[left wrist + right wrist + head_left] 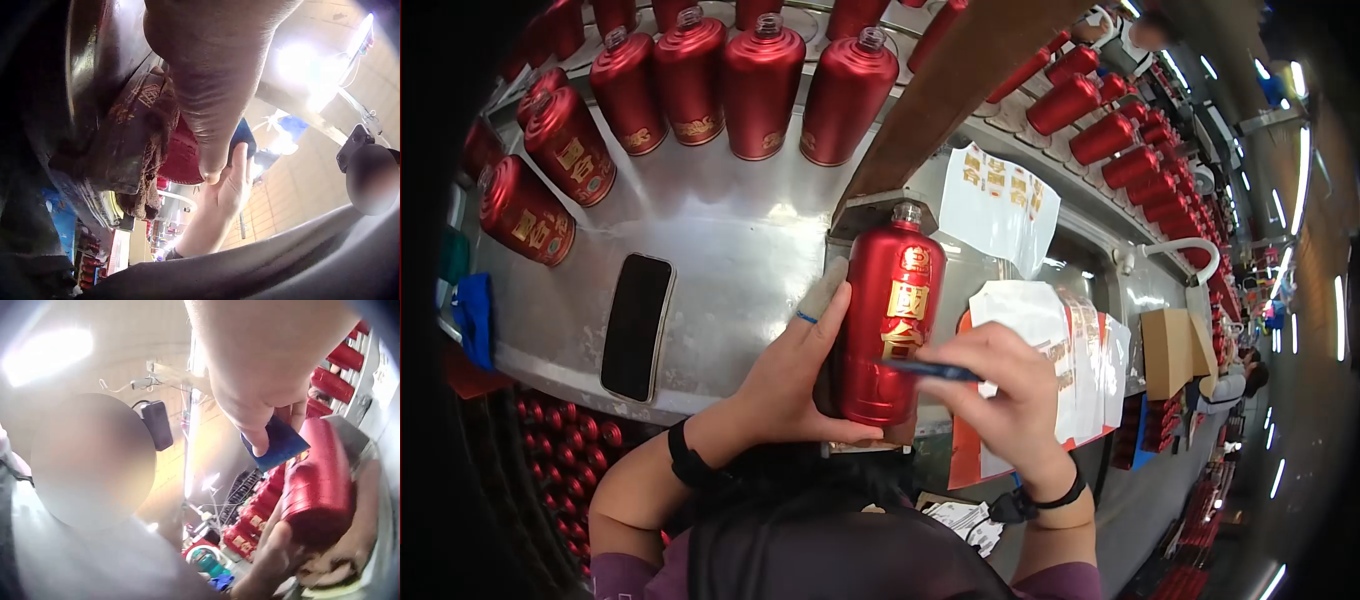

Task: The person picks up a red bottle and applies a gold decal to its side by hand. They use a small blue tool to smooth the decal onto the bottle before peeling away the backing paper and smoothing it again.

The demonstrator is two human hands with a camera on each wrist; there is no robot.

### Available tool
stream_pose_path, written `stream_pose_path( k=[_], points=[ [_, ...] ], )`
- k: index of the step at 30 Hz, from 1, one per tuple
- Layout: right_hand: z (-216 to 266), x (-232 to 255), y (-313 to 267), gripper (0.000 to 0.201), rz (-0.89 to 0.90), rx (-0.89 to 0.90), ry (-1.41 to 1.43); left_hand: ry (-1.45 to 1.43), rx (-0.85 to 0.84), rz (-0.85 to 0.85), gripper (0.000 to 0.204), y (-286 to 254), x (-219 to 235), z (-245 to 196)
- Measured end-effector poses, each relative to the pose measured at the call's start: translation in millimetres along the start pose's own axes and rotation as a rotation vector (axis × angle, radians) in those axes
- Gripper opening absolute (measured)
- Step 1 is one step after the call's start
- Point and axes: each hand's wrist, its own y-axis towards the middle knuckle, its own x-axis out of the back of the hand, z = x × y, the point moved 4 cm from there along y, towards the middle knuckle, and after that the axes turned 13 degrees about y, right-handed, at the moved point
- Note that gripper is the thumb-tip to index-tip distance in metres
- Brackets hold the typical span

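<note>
A glossy red bottle point(868, 330) with gold characters and a clear glass neck lies in front of me, its neck pointing away. My left hand point(795, 365) holds its left side, fingers along the body and thumb across the base. A blue band circles one finger. In my right hand point(1000, 390) I pinch a flat dark blue scraper point(945, 371), its edge at the lower gold character. The right wrist view shows the scraper point(281, 447) as a broad blue blade against the bottle point(319, 487). A brown cloth point(149, 175) lies beneath the bottle in the left wrist view.
A phone point(637, 327) lies on the metal table to the left. Several red bottles point(765, 90) stand along the back. White sheets of gold transfers point(1000, 205) lie at right, some over an orange folder point(967, 450). A brown beam point(920, 100) rises behind the bottle.
</note>
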Motion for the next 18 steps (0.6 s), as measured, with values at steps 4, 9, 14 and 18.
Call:
stream_pose_path(
  k=[4,9,14,18],
  points=[
    [1.0,4.4,4.1,0.036,-0.066,0.108,-0.225,0.033,-0.037,-0.006,0.134,1.4,1.9,-1.4],
    [4.6,-4.2,13.5,0.046,-0.034,0.339,-0.469,0.001,-0.014,0.016,0.132,0.0,2.1,-0.9],
    [2.2,-6.3,18.5,0.041,-0.018,0.374,-0.516,0.012,-0.027,-0.005,0.129,2.6,6.8,-2.2],
    [2.0,0.5,25.0,0.039,-0.018,0.348,-0.601,0.036,-0.038,-0.008,0.128,2.2,8.3,-5.1]
  ],
)
